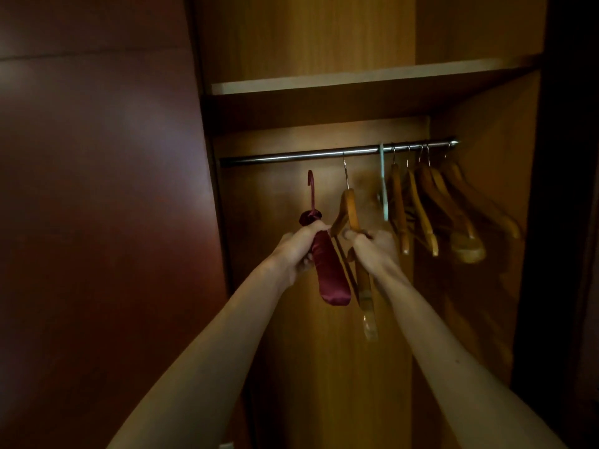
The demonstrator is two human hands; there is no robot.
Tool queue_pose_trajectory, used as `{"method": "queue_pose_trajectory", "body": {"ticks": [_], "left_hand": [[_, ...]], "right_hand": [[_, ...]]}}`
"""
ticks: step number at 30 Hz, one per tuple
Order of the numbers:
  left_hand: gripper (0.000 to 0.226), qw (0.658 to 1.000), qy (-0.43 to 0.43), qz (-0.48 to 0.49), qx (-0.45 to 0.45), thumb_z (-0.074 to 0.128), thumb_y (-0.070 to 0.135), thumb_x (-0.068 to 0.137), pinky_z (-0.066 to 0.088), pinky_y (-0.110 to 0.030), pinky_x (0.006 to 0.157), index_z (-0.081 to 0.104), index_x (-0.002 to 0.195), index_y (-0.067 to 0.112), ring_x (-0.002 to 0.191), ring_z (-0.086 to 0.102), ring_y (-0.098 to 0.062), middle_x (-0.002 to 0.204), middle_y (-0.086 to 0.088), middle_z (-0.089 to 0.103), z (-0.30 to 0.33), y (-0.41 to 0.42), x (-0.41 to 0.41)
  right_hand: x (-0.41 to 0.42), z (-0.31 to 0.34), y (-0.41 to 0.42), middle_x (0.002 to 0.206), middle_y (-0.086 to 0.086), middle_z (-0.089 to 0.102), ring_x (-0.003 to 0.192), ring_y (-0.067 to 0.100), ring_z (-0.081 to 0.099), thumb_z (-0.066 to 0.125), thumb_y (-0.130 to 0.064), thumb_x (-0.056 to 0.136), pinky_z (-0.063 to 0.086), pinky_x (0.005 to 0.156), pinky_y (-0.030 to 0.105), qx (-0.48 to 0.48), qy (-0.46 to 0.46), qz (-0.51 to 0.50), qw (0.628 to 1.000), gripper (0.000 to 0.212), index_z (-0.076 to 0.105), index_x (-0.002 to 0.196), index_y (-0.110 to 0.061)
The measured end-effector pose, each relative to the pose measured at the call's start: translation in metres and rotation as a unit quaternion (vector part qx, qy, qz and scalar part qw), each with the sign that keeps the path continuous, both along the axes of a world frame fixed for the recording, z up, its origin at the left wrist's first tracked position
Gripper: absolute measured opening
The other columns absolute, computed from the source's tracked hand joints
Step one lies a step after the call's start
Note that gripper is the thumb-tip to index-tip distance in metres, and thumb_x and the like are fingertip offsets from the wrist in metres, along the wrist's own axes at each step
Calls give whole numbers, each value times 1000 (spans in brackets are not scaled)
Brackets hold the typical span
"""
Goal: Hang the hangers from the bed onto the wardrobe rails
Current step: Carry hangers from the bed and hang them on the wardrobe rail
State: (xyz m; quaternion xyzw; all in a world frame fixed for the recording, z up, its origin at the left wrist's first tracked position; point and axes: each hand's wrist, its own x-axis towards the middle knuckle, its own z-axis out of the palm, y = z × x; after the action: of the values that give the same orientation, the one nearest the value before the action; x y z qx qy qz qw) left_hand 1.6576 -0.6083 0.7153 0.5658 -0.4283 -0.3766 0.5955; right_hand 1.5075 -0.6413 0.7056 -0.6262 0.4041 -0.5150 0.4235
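Note:
A metal rail [291, 156] runs across the open wardrobe under a shelf. My left hand [299, 249] grips a padded maroon satin hanger [330, 270], whose hook points up just below the rail without touching it. My right hand [376, 246] grips a wooden hanger [349, 210]; its metal hook reaches up to the rail near the middle. Whether that hook sits over the rail I cannot tell. Several wooden hangers [431, 202] and a pale green one [384, 189] hang on the rail's right part.
A wooden shelf [356, 81] sits above the rail. The dark red wardrobe door [97, 189] stands at the left, and a dark panel [570, 222] closes the right side. The rail's left stretch carries nothing.

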Motion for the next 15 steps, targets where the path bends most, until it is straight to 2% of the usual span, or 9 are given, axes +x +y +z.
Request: {"method": "queue_pose_trajectory", "body": {"ticks": [2, 6, 9, 11, 13, 15], "left_hand": [[35, 1000, -12, 1, -4, 78, 46, 73, 43, -34, 75, 67, 88, 16, 76, 55, -21, 84, -7, 60, 8, -25, 7], [35, 1000, -26, 3, -11, 75, 46, 76, 41, -29, 65, 66, 92, 17, 69, 52, -15, 79, -3, 58, 24, -80, 14], [34, 999, -45, 0, -22, 74, 48, 75, 39, -25, 57, 68, 91, 18, 68, 53, -15, 81, -4, 60, 33, -118, 15], [38, 998, -51, 12, -31, 74, 51, 73, 39, -25, 53, 71, 93, 18, 67, 55, -16, 80, -4, 62, 40, -137, 14], [47, 997, -63, 30, -32, 75, 56, 67, 39, -26, 52, 73, 94, 17, 66, 56, -17, 76, -3, 63, 45, -155, 15], [58, 997, -70, 16, -34, 76, 61, 61, 47, -30, 61, 75, 97, 15, 73, 60, -21, 81, -8, 67, 51, -171, 15]], "right_hand": [[5, 5, -24, 75, -2, 67, 69, 8, 60, 63, -29, 96, 36, 56, 23, -6, -13, -7, 1000, 20, 73, 90, -13], [21, 13, -70, 81, -5, 66, 74, 6, 59, 63, -32, 97, 39, 60, 24, -14, -36, -5, 999, 17, 71, 96, -17], [36, 21, -98, 87, 0, 72, 82, 14, 66, 64, -35, 95, 54, 75, 33, -12, -60, -6, 998, 16, 71, 88, -22], [42, 26, -111, 89, 1, 72, 84, 16, 68, 62, -34, 96, 57, 85, 38, -9, -88, 3, 996, 19, 66, 79, -28], [46, 28, -123, 90, 0, 73, 86, 18, 69, 62, -37, 96, 58, 88, 42, -9, -100, -5, 995, 21, 63, 76, -30], [44, 32, -134, 90, 1, 74, 87, 21, 70, 62, -39, 94, 58, 90, 44, -11, -97, -15, 995, 20, 64, 77, -29]]}}
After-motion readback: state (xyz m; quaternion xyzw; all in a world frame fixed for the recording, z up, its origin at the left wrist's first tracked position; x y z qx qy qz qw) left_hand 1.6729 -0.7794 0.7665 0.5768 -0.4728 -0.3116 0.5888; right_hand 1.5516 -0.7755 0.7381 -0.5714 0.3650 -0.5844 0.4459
